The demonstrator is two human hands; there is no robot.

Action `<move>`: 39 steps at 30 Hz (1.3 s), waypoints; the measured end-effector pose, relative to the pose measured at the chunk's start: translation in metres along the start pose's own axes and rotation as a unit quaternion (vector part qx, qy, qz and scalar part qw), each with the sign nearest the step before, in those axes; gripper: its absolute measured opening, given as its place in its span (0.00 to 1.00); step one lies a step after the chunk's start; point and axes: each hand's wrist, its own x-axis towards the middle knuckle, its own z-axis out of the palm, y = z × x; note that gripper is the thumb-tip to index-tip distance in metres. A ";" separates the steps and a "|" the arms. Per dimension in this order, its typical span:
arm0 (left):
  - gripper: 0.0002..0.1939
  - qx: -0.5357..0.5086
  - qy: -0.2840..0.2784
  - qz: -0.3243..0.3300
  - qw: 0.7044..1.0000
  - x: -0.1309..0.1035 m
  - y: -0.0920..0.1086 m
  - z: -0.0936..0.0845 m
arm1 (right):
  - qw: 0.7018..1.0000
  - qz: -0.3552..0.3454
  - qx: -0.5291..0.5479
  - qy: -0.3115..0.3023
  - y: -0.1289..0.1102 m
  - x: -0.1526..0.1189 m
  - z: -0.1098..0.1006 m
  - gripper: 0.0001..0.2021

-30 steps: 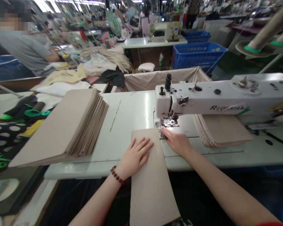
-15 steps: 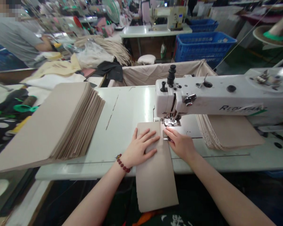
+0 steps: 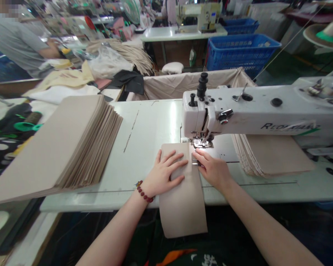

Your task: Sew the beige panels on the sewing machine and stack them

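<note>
A beige fabric panel (image 3: 183, 214) lies on the sewing table, its far edge by the presser foot (image 3: 202, 143) and its near end hanging over the table's front edge. My left hand (image 3: 166, 171) rests flat on the panel with fingers spread. My right hand (image 3: 215, 170) is closed at the panel's right edge, fingertips just before the presser foot. From under its fingers pokes a small metal tool (image 3: 194, 162) with two narrow tips, like thread snips; its rest is hidden. The white sewing machine (image 3: 238, 111) stands above and to the right.
A tall stack of beige panels (image 3: 80, 144) stands at left. More panels (image 3: 277, 155) lie under the machine arm. Behind the table are a cloth-lined bin (image 3: 169, 87) and a blue crate (image 3: 241, 51). A co-worker in a grey shirt (image 3: 13, 40) is at far left.
The panel's hanging near end has risen and bent slightly. Both hands keep nearly the same place on the panel. The whole view has shifted a little.
</note>
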 end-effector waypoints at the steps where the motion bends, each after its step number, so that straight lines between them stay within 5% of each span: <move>1: 0.27 -0.001 0.001 0.000 1.000 0.000 0.000 0.000 | 1.000 0.000 -0.001 -0.001 0.000 0.000 0.000 0.26; 39: 0.26 -0.030 0.041 -0.030 0.998 0.000 -0.004 0.006 | 1.000 0.012 -0.015 -0.002 -0.002 0.000 -0.003 0.26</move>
